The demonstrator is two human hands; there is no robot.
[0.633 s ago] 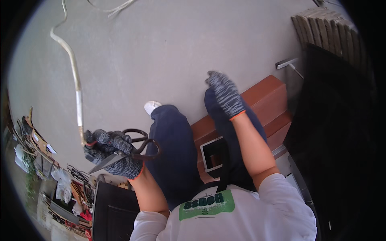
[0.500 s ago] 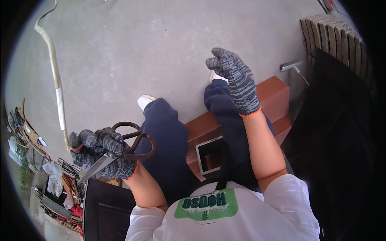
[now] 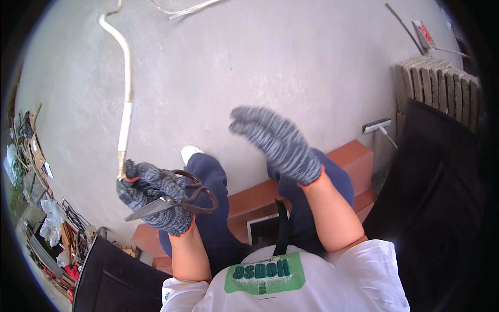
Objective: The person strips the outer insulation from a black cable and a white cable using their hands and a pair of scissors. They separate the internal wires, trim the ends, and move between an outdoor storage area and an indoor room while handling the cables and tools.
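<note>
My left hand, in a grey knitted glove with an orange cuff, is closed around the end of a long off-white cable. A white band wraps part of this cable, and a bit of red shows at its end by my fingers. The same hand carries scissors with dark brown loop handles. Their blades point left across the palm. My right hand, gloved alike, hovers in front of my right knee. Its fingers are stretched out close together, slightly blurred, and nothing shows in them.
Another pale cable lies on the grey floor ahead. A reddish-brown step is beneath me, with a white-framed tablet between my legs. At right are stacked slabs, a floor brush and a black door panel. Clutter lies left.
My right hand has come lower and to the left, from above the right knee toward the middle. My left hand, still holding cable and scissors, sits further right in view. The whole view has shifted.
</note>
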